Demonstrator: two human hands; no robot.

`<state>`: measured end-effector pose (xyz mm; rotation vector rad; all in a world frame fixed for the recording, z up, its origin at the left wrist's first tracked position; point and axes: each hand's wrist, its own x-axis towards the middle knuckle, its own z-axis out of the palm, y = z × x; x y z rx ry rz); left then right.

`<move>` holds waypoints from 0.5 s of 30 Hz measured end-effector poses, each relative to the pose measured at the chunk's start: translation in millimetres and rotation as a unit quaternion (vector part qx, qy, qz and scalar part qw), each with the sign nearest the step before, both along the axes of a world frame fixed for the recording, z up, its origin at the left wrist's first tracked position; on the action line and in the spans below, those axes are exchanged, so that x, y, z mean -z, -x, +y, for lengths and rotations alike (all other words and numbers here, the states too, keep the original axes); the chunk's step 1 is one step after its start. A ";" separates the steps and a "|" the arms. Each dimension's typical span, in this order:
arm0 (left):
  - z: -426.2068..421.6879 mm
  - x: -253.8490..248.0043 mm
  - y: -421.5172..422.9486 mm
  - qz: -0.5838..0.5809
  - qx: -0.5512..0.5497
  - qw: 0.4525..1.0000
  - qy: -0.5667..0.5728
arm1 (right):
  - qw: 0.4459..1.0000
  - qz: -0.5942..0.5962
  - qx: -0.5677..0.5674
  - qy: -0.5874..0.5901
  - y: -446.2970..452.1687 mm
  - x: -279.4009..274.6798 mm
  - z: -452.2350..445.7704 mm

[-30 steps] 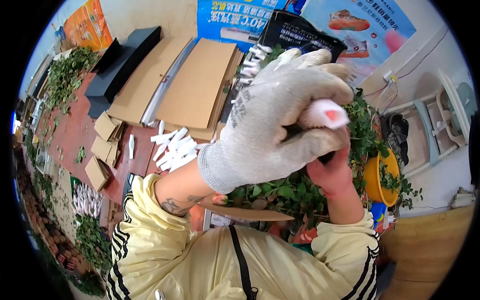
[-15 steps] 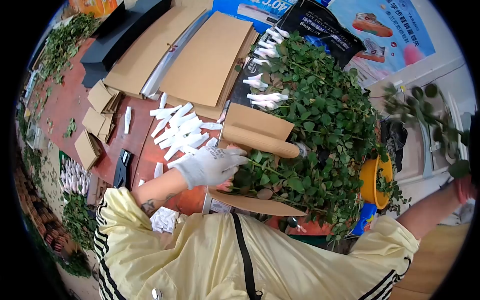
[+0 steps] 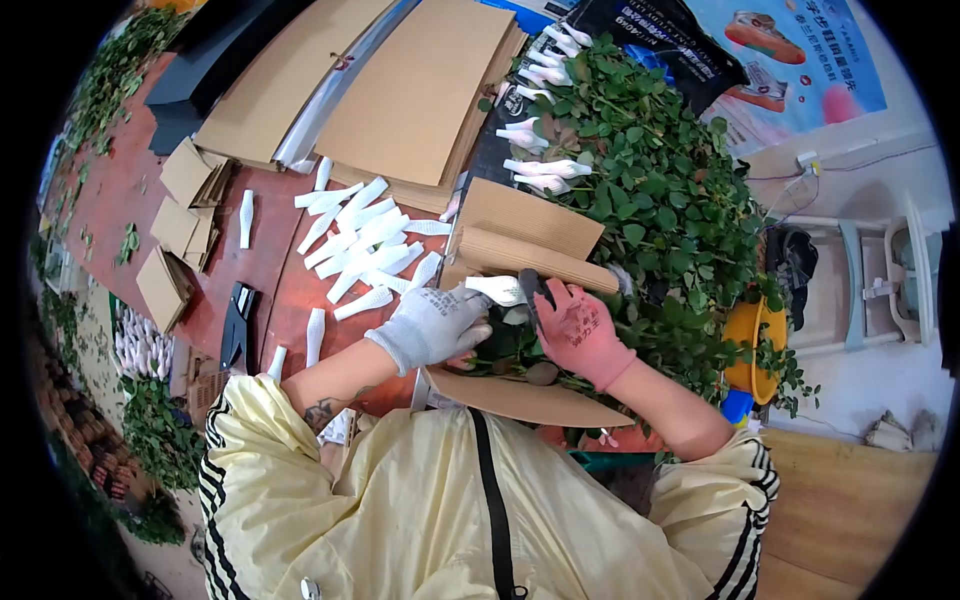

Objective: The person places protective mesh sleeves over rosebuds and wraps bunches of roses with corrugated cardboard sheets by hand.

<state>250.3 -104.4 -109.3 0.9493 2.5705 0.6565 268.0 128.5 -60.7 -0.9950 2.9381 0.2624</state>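
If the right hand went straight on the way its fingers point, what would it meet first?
The right hand would probably meet the rolled cardboard edge first, though its height above it is unclear.

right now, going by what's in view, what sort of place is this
Probably a flower-packing workspace: leafy stems are heaped together, loose white mesh sleeves lie on the red table, and flat cardboard sheets are stacked nearby.

The net sleeves (image 3: pixel 380 229) lie heaped on the table (image 3: pixel 115 210). Behind them are big cardboard sheets (image 3: pixel 415 95). Small cardboard pieces (image 3: pixel 178 228) sit to their left, and leafy stems (image 3: pixel 650 190) to their right.
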 end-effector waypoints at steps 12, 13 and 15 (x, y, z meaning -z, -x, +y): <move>4.3 -14.6 -19.9 -0.035 0.005 0.998 0.059 | 0.982 0.141 -0.056 0.115 15.8 45.0 -1.3; 5.1 -14.9 -20.3 -0.046 0.010 0.996 0.079 | 0.984 0.128 -0.069 0.099 17.4 45.3 -3.0; 7.0 -20.9 -21.5 -0.060 0.010 0.993 0.099 | 0.982 0.139 -0.075 0.100 19.3 51.3 -4.6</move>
